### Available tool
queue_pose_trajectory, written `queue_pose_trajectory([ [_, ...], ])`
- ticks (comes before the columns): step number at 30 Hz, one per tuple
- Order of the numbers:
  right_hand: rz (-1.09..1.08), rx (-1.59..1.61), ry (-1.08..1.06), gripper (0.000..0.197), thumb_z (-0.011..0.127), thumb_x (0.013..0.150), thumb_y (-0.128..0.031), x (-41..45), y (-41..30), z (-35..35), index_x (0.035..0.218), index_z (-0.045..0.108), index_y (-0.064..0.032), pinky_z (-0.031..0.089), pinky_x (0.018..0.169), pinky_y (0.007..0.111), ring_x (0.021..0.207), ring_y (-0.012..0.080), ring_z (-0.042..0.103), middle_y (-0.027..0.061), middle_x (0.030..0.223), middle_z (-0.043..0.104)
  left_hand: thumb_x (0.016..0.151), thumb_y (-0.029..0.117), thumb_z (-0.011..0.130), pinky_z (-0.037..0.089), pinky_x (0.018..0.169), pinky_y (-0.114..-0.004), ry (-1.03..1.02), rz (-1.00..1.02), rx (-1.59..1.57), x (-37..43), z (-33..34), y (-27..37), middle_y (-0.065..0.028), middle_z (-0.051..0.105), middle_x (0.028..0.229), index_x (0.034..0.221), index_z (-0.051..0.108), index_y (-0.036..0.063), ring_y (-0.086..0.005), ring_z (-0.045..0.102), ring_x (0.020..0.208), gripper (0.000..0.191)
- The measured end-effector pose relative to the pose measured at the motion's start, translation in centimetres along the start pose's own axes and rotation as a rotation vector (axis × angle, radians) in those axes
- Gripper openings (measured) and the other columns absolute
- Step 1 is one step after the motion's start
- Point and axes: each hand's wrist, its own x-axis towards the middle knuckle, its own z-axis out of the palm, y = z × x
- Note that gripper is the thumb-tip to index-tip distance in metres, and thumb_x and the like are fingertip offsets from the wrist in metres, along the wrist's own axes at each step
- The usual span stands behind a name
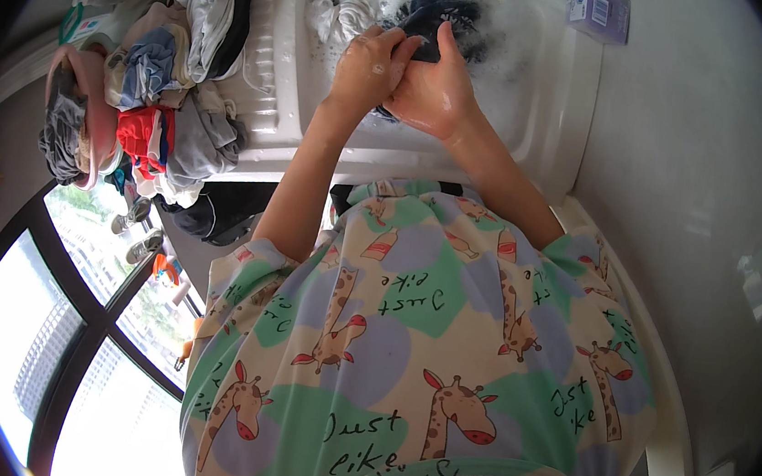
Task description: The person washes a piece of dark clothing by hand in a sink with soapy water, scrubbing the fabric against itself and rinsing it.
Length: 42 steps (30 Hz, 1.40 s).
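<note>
Over a white sink basin (501, 129) of soapy water, my two wet hands meet. My left hand (370, 65) has its fingers bent against my right hand (432, 95), whose palm faces up with the thumb raised. Dark wet cloth (436, 19) lies in suds just beyond and behind the fingers, and a bit of dark fabric shows below the hands. Whether either hand grips cloth is hidden. A white wet cloth (343, 19) lies in foam to the left of the dark one.
Left of the basin is a ribbed washboard (268, 55). Piled clothes lie beyond it: a black and white garment (216, 22), a red one (143, 136), grey ones (205, 138). A pink-rimmed basket (100, 114) holds dark clothing. A purple box (599, 12) stands at the back right corner.
</note>
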Motion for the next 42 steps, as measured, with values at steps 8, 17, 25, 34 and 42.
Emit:
queue_pose_trajectory([
  [8,-0.207,-0.229,0.066,0.085,0.040,0.087,-0.078,-0.9,-3.2,0.6,0.121,0.056,-0.0014,0.051,0.090,0.038,0.088,0.0284,0.064,0.0143,0.096,0.064,0.082,0.028,0.075,0.044,0.052,-0.038,0.104,0.276,-0.032,-4.2,-1.7,6.4,-0.0055,0.050,0.063,0.064,0.058,0.0075,-0.0264,0.055,0.058,0.033],
  [17,-0.282,-0.123,-0.221,0.050,0.067,0.087,-0.047,3.0,-3.2,-6.4,0.109,0.059,-0.0031,0.055,0.075,0.033,0.083,0.0189,0.065,0.0063,0.094,0.064,0.072,0.013,0.069,0.048,0.049,-0.034,0.303,0.475,-0.066,1.3,1.7,7.3,-0.0040,0.055,0.062,0.064,0.061,0.0114,-0.0232,0.058,0.055,0.012],
  [25,-0.427,-0.320,0.167,0.016,0.066,0.089,-0.021,0.5,-1.2,1.0,0.095,0.065,-0.0067,0.055,0.070,0.031,0.076,0.0151,0.066,0.0034,0.085,0.067,0.075,0.018,0.064,0.047,0.058,-0.032,0.167,-0.301,-0.163,0.7,-0.5,-3.7,-0.0107,0.054,0.057,0.069,0.059,0.0007,-0.0200,0.055,0.053,0.019],
  [34,-0.474,-0.482,0.184,0.030,0.068,0.091,-0.034,-0.1,-2.5,1.3,0.106,0.063,-0.0089,0.051,0.083,0.031,0.092,0.0129,0.063,0.0005,0.099,0.065,0.089,0.030,0.068,0.036,0.110,-0.043,-0.102,-0.131,-0.929,-3.3,-3.4,0.8,-0.0200,0.022,0.156,0.156,0.019,0.0177,-0.0348,0.029,0.142,0.085],
  [42,-0.253,-0.079,0.153,0.080,0.046,0.090,-0.070,-0.7,-1.9,0.5,0.134,0.045,-0.0024,0.038,0.107,0.044,0.123,0.0305,0.049,0.0159,0.130,0.052,0.080,0.023,0.077,0.051,0.059,-0.038,0.215,0.018,-0.246,-0.9,0.3,2.5,-0.0096,0.063,0.073,0.080,0.068,0.0061,-0.0279,0.064,0.064,0.019],
])
